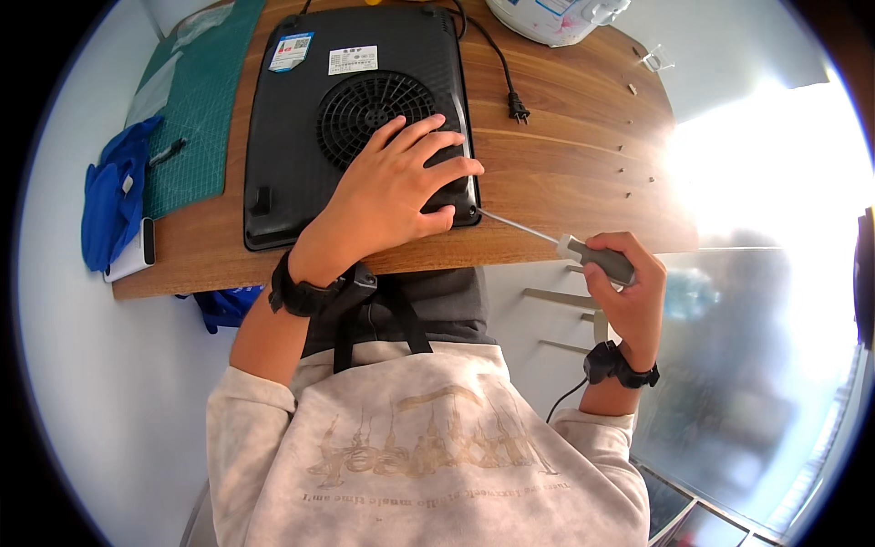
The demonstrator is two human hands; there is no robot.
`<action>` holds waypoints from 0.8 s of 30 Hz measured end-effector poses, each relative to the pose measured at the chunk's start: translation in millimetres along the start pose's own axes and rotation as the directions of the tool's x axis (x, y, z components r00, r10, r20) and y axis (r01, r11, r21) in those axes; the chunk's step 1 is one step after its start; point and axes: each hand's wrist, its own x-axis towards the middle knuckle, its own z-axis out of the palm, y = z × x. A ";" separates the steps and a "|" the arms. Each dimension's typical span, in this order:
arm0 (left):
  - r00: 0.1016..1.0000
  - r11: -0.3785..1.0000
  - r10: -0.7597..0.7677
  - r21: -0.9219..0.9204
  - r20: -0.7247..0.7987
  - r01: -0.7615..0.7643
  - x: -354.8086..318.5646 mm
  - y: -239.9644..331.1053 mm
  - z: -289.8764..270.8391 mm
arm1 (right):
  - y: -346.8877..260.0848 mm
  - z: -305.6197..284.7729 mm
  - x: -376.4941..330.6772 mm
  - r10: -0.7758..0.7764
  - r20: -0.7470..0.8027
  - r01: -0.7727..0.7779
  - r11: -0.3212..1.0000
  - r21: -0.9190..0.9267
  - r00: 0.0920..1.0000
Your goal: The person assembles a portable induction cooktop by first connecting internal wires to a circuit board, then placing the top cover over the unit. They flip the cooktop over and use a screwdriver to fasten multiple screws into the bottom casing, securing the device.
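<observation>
A black flat appliance (292,118), shaped like an induction cooktop turned underside up, lies on the wooden table with its round fan grille (346,105) showing. My left hand (396,178) rests on its near right part, fingers spread, partly over the grille. In my right hand (629,283) is a screwdriver (597,260) with a grey and white handle, gripped from the right. Its thin metal shaft slopes leftward, and the tip meets the appliance's near right corner beside a small hole. Whether a screw sits there is too small to tell.
A power cord with a plug (518,108) lies right of the appliance. Several small screws (624,170) are scattered farther right. A white tub (547,20) stands at the back. Left are a green cutting mat (205,137), blue cloth (117,196) and a white block-shaped object (135,257).
</observation>
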 end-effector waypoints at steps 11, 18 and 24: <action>1.000 1.000 -0.015 -0.005 -0.001 0.015 -1.5 0.2 1.6 | -6.2 -4.5 5.9 0.045 0.063 -0.039 0.995 -0.096 0.997; 1.000 1.000 -0.018 -0.015 0.003 0.018 -1.1 -0.1 1.6 | -17.2 -13.0 17.5 -0.083 0.123 0.094 0.992 -0.087 0.989; 1.000 1.000 -0.015 -0.008 -0.001 0.015 -1.7 -0.3 1.2 | -24.7 -21.3 25.4 -0.149 0.097 0.158 0.983 -0.090 0.984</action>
